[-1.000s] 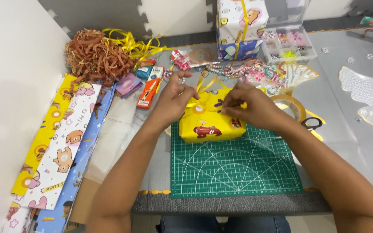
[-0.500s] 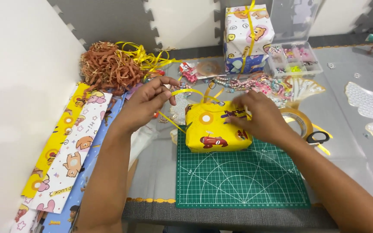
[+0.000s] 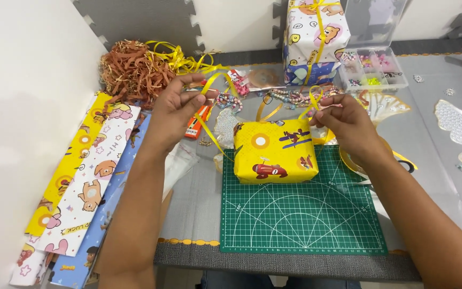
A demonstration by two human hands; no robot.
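Yellow ribbon [image 3: 209, 80] pinched in both hands [image 3: 175, 109] [image 3: 343, 120] over wrapped yellow box [image 3: 274, 152].

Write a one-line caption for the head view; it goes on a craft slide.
Both hands, left hand and right hand, hold yellow ribbon ends above a yellow wrapped box on a green cutting mat.

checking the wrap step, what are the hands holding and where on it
Both hold the yellow ribbon that runs to the yellow gift box: left hand pinches one end, right hand the other, the box itself unheld.
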